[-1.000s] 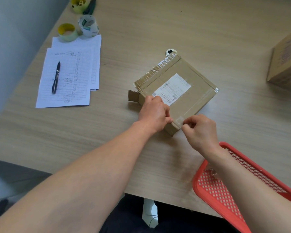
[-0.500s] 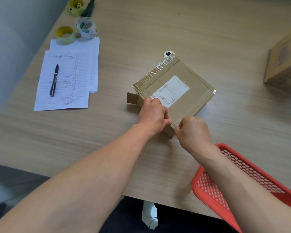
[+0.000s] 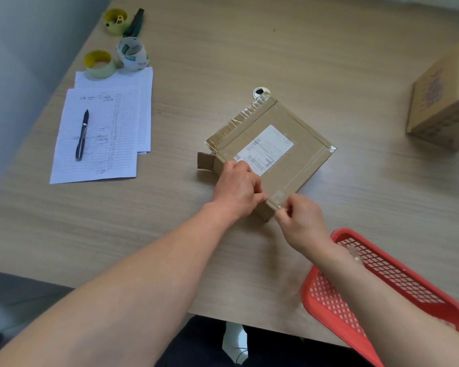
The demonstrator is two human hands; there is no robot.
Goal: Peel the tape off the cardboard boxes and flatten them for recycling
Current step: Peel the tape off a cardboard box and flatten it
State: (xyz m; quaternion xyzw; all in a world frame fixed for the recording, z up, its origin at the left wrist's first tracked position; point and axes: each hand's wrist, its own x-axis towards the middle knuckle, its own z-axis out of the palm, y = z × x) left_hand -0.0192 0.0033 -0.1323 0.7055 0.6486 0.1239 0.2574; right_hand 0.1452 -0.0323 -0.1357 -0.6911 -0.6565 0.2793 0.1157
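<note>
Pinching tape [image 3: 279, 199] on box [image 3: 289, 165] | right hand [image 3: 304, 221] | basket [image 3: 398, 284] beside

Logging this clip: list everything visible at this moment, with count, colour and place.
flat cardboard box: 1, brown, table centre, white label on top, small flap open at its left end
clear tape: strip along the box's near edge, right hand pinching its end
second cardboard box: 1, brown, far right edge
mesh basket: 1, red, near right, under the right forearm
lined papers: a small stack, white, left
pen: 1, dark, on the papers
tape rolls: 3, two yellow-cored, one white-cored, far left
table: 1, light wood
left hand: resting on the box's near corner
right hand: at the tape end
</note>
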